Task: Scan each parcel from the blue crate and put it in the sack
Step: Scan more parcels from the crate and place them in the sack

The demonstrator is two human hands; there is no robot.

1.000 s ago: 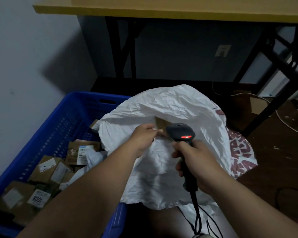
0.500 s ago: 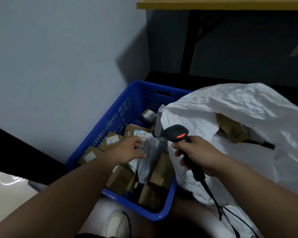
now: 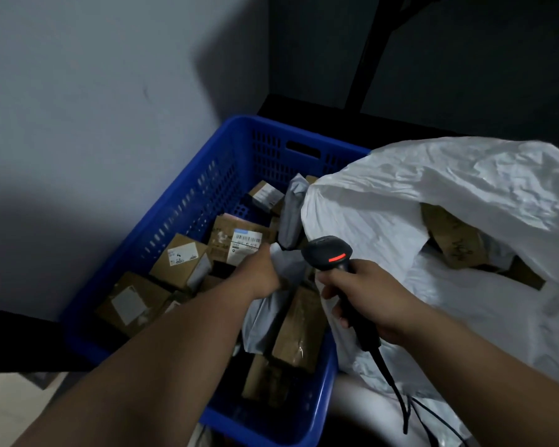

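In the head view, a blue crate point(image 3: 207, 201) stands against the wall at left, with many cardboard parcels and grey poly mailers inside. The left hand point(image 3: 262, 272) is reached into the crate's near right part, its fingers closed round the crumpled top of a grey mailer point(image 3: 265, 314) that lies beside a long brown box point(image 3: 299, 327). The barcode scanner point(image 3: 331, 256) is gripped by its handle in the right hand point(image 3: 367, 301), the red light lit and the head held just right of the mailer. The white sack point(image 3: 433, 201) is slumped at right, touching the crate's right rim, with a brown parcel point(image 3: 452, 240) seen through its mouth.

The step in hand is judged to be the picking up of the next parcel. The mailer is best lifted clear of the boxes and turned until its label, not seen here, faces the scanner. The soft film should be pulled flat, since a creased barcode may not be read. The sack's mouth may need to be held wide.
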